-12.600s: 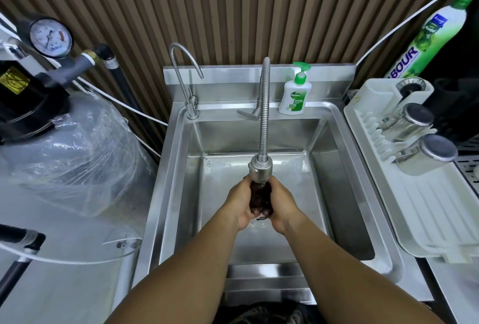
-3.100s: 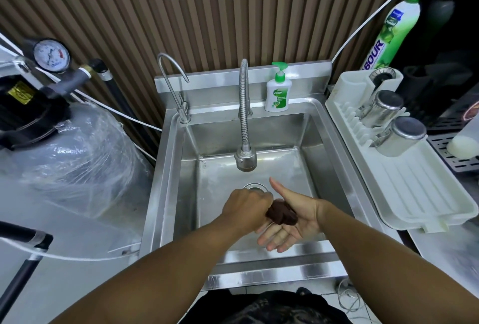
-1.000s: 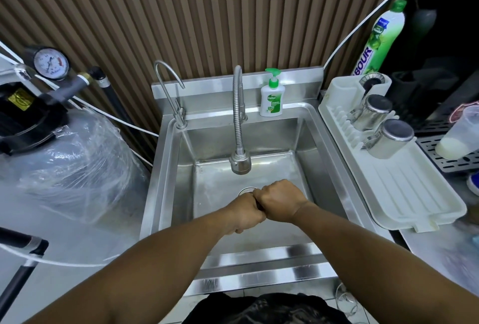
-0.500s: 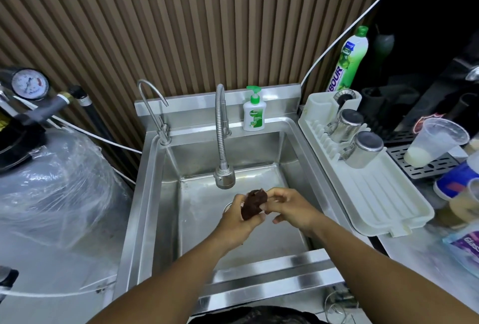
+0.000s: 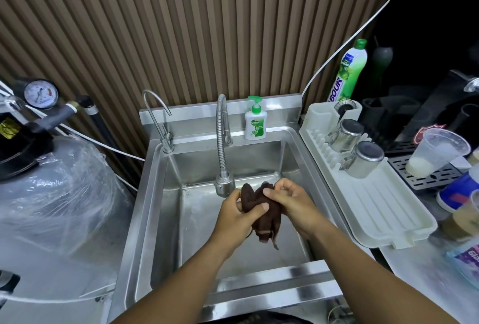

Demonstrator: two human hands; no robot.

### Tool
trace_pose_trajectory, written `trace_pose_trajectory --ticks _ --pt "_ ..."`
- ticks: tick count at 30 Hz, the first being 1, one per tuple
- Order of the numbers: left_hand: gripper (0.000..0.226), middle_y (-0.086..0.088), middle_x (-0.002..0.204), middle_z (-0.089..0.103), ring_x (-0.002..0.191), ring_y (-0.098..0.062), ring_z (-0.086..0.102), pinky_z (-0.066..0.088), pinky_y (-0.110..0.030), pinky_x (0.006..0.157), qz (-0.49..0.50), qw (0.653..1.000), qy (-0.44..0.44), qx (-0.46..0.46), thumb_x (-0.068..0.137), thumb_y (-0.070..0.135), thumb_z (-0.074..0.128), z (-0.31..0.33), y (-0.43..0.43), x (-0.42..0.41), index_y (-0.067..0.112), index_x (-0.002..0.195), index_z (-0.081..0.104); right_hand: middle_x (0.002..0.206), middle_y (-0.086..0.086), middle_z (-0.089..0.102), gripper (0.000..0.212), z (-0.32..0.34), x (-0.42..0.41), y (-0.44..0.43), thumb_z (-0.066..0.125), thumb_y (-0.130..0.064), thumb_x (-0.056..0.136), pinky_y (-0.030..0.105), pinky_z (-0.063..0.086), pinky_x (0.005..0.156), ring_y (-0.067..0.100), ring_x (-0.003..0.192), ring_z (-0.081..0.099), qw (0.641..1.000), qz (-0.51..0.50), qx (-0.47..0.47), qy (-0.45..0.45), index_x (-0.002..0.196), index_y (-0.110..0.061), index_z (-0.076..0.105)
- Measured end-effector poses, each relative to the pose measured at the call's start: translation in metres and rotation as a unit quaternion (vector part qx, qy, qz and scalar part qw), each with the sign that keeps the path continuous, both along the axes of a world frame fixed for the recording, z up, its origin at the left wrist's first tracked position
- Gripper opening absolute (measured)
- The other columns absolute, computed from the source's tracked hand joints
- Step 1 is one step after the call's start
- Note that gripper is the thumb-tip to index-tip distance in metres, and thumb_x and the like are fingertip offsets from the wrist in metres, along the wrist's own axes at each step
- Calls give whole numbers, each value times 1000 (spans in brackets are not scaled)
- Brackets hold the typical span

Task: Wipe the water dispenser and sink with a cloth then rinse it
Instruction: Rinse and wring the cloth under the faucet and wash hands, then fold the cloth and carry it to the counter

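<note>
Both hands hold the dark brown cloth [image 5: 269, 209] above the middle of the sink [image 5: 147, 194], its steel walls well apart at 9 and 3 o'clock. The flexible faucet head [image 5: 224, 186] sits just beside the left hand [image 5: 238, 216] at 11 o'clock. The drain is hidden beneath hands and cloth. The left hand's thumb and curled fingers grip the cloth's left side. The right hand [image 5: 293, 202] pinches its top, a loose end hanging toward 6 o'clock.

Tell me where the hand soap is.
Head view: the hand soap stands back right on the sink rim, between the coiled faucet and the dish rack.
</note>
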State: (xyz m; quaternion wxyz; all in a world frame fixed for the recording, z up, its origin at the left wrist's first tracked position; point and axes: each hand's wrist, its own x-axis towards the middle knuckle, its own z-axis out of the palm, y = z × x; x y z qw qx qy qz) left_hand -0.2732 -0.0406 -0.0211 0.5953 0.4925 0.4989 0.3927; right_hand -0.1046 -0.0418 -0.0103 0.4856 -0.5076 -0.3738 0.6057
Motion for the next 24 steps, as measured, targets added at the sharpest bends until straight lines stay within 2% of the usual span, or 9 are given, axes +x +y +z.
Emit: trace_pose_trajectory --ticks 2,5,9,12,14,15,17,20,24 --pt "33 -15 95 78 93 -27 76 60 -40 85 -1 999 -41 -16 86 8 80 7 1 0 1 111 58 70 3 69 24 4 2 1 74 -7 89 29 51 66 18 67 65 1000 -2 3 15 88 -16 52" --pt "27 -20 99 77 97 -35 75 59 -45 90 5 994 -94 -45 92 8 73 14 5 -1 -1 113 59 86 10 75 29 8 7 4 76 -5 85 35 57 72 26 78 70 1000 -9 8 25 104 -15 57" --pt "17 -18 109 75 110 -38 70 54 -53 100 28 990 -121 -59 96 -1 62 14 11 0 6 110 68 99 14 75 30 13 11 7 69 2 89 38 57 78 28 88 71 998 -29 29 50 112 -14 58" --pt "33 -13 120 74 117 -33 68 53 -50 102 28 987 -148 -63 99 -6 53 20 13 2 16 115 72 101 15 75 37 17 15 6 64 14 86 34 60 78 25 90 72 995 -43 60 73 112 -13 58" --pt "42 -7 125 72 118 -25 68 53 -45 102 26 985 -158 -60 100 -5 52 24 14 3 26 125 66 99 12 76 46 19 16 7 64 18 83 31 59 76 23 89 72 994 -49 66 71 116 -13 57" --pt "44 -6 125 72 118 -24 68 53 -45 102 35 985 -161 -57 100 -5 53 25 14 3 27 128 63 99 13 76 51 20 16 7 65 18 82 31 59 76 23 90 73 994 -52 65 74 121 -14 56" --pt "35 -10 121 74 117 -28 68 51 -50 105 56 985 -157 -48 98 -3 59 26 15 2 19 125 63 100 14 76 59 21 17 6 68 17 78 31 59 77 24 92 73 993 -62 56 87 127 -14 55" --pt "24 -18 117 74 113 -32 70 51 -52 104 60 985 -157 -43 99 7 62 31 14 0 2 121 65 103 17 76 46 27 17 4 67 15 81 30 60 78 25 94 73 990 -80 44 108 121 -7 62" --pt "23 -16 110 76 109 -30 72 55 -44 98 89 984 -148 -55 101 18 59 39 13 2 2 113 71 100 18 76 23 34 14 -2 67 7 85 30 61 77 27 91 72 989 -92 46 107 105 -4 69"
